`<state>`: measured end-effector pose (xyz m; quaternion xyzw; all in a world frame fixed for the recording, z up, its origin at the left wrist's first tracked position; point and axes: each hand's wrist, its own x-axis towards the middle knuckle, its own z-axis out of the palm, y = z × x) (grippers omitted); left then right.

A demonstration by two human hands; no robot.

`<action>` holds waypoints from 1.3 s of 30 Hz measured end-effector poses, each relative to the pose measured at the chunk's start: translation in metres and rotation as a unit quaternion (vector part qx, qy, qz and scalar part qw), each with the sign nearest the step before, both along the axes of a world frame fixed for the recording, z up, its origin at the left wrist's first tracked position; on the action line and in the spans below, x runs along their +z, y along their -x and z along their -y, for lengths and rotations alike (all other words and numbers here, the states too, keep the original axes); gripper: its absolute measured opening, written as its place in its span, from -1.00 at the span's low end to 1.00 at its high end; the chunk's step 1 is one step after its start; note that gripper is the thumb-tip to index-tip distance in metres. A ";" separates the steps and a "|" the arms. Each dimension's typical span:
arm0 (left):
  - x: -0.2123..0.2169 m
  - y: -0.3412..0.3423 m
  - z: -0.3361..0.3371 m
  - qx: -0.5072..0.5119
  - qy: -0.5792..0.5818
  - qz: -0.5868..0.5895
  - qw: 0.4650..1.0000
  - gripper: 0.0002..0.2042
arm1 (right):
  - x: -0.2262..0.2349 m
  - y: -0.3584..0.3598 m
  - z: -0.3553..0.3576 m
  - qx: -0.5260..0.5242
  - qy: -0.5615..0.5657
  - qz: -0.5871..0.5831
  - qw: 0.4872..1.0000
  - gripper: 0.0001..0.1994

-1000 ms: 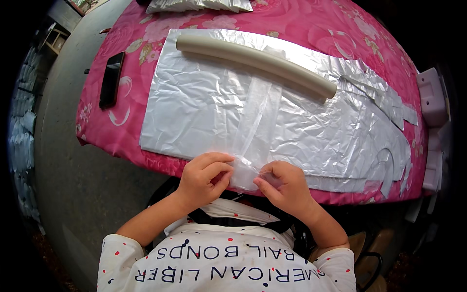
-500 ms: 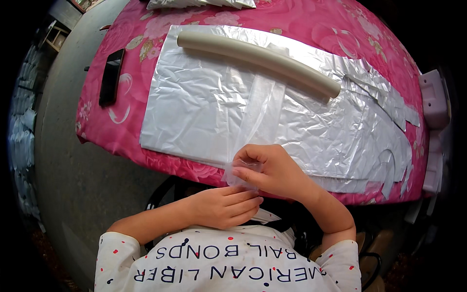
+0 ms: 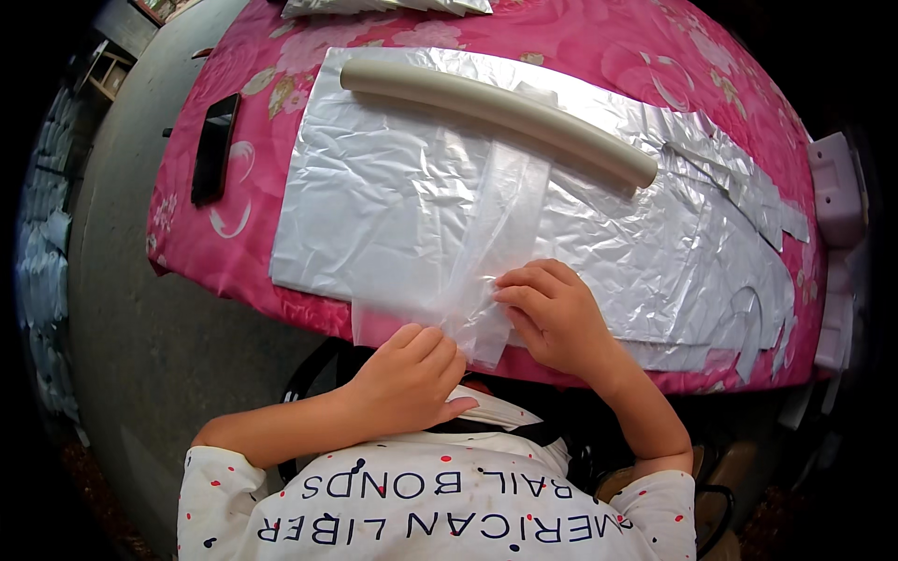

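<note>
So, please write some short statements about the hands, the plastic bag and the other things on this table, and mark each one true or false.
1. Both hands touch the clear plastic bag. True: the left hand and the right hand meet it at the table's near edge.
2. The long pale tube stands upright. False: it lies flat across the silver foil sheet.
3. The tablecloth is plain blue. False: it is pink with flowers.
4. A dark flat phone-like object lies left of the foil. True.
5. The right hand holds scissors. False: it holds only the bag.
</note>
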<state>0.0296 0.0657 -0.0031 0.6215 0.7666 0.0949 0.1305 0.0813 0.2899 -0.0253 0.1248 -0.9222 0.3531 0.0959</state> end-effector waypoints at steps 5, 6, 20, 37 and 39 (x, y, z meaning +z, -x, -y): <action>-0.005 -0.002 0.018 0.021 -0.147 -0.028 0.989 -0.61 | -0.002 -0.005 0.012 0.051 -0.086 -0.036 0.994 -0.69; -0.003 0.001 0.018 0.052 -0.170 -0.046 0.983 -0.61 | -0.005 -0.008 0.016 0.075 -0.087 -0.024 0.993 -0.67; -0.012 0.012 0.044 0.345 -0.164 0.221 0.897 -0.35 | -0.010 -0.013 0.018 0.009 -0.051 -0.055 0.997 -0.74; -0.007 0.018 0.032 0.312 -0.137 0.211 0.916 -0.38 | -0.009 -0.004 0.041 0.071 -0.081 -0.035 0.994 -0.56; -0.004 0.020 0.030 0.295 -0.137 0.190 0.926 -0.39 | -0.008 0.001 0.043 0.088 -0.092 -0.034 0.991 -0.55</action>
